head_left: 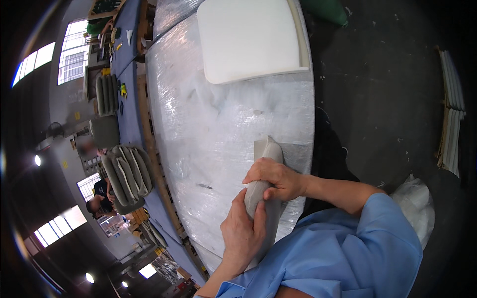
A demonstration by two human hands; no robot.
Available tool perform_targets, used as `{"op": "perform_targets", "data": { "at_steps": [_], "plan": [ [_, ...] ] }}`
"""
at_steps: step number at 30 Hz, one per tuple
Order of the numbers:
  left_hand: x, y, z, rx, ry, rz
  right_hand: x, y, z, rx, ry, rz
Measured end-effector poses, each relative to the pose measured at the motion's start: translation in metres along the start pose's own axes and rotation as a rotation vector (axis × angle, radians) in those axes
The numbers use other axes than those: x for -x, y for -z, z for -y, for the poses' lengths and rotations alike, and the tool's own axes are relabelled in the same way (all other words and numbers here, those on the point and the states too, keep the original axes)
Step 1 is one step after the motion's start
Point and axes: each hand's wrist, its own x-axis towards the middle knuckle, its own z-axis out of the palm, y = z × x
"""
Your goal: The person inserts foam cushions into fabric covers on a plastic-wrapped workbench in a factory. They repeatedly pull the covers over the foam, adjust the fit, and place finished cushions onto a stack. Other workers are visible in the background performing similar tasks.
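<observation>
While the left hand and right hand grasp a grey cushion, its far end protrudes beyond. The right table edge is near.

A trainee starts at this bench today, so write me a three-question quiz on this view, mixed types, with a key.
1. Multiple choice: what are the left hand and right hand both holding?
A) a pair of scissors
B) a grey cushion
C) a cardboard box

2. True or false: the white foam pad is touching the grey cushion.

3. Fill in the blank: of the two hands, the ____ one is nearer to the white foam pad.

Key:
1. B
2. False; a stretch of the plastic-wrapped table lies between them.
3. right
</observation>
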Motion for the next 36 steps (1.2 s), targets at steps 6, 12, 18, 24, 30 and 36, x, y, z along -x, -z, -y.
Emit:
{"op": "perform_targets", "data": {
  "at_steps": [6,12,18,24,30,36],
  "plan": [
    [-0.001,-0.002,0.000,0.041,0.026,-0.017,-0.006,-0.017,-0.001,0.111,0.013,-0.152],
    [-0.002,0.002,0.008,0.204,0.087,-0.077,-0.019,-0.023,0.006,0.139,-0.049,-0.192],
    [-0.006,0.003,0.015,0.377,0.150,-0.050,-0.030,-0.022,0.014,0.121,-0.227,-0.162],
    [-0.008,-0.009,0.040,0.753,0.263,0.112,-0.034,-0.005,0.020,-0.052,-0.574,0.004],
    [-0.006,-0.042,0.067,0.968,0.322,0.234,-0.010,-0.001,0.018,-0.291,-0.643,-0.247],
    [0.001,-0.080,0.093,0.962,0.368,0.217,0.006,-0.001,0.065,-0.101,-0.235,-0.245]
  ]
}}
